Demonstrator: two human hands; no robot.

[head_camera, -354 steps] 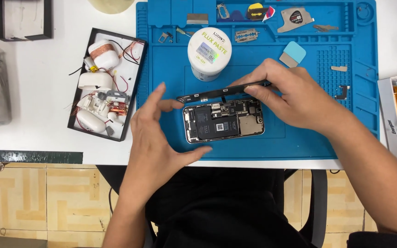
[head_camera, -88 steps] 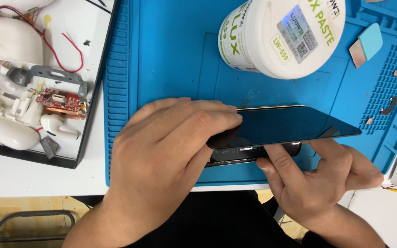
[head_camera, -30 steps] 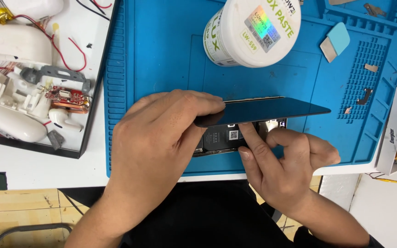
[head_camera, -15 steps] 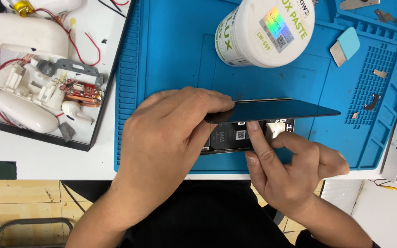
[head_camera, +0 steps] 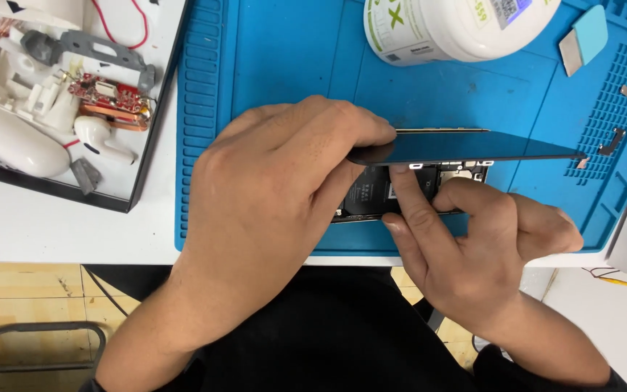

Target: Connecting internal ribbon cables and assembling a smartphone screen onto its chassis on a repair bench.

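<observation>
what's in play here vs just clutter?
In play: left hand holding the screen raised; right hand on the open phone.
Lying about: white tub, tray of earbud parts, blue mat.

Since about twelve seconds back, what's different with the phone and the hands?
The black tool the right hand held over the open phone body is gone. The dark screen panel now sits tilted above the body, left hand gripping its left end, right fingers reaching beneath it. The head camera has moved closer. Unchanged: blue mat, white jar, black tray of earbud parts.
</observation>
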